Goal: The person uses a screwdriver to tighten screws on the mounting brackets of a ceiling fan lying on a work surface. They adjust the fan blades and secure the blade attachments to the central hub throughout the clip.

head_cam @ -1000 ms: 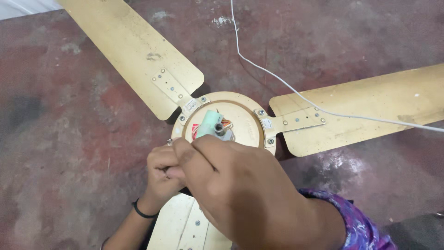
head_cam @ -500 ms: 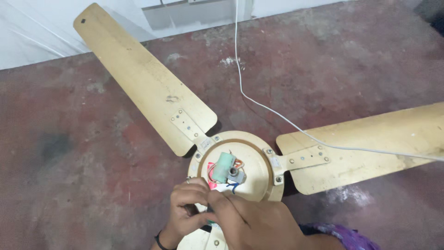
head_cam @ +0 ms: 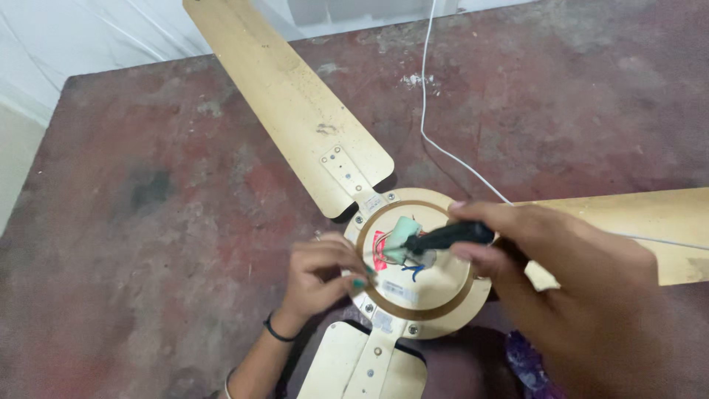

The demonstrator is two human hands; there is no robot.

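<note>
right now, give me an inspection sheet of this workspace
surface: worn reddish-brown floor, stained in patches.
job's things: cream ceiling fan lying flat, round hub with three blades; pale green part and red and blue wires at the hub centre.
clutter: whitish debris on the floor near the cable.
hands: right hand holds a black tool pointed at the green part; left hand pinches something small at the hub rim, item too small to tell.
cables: white cable runs from the wall across the right blade.
surroundings: white wall at the far edge.
</note>
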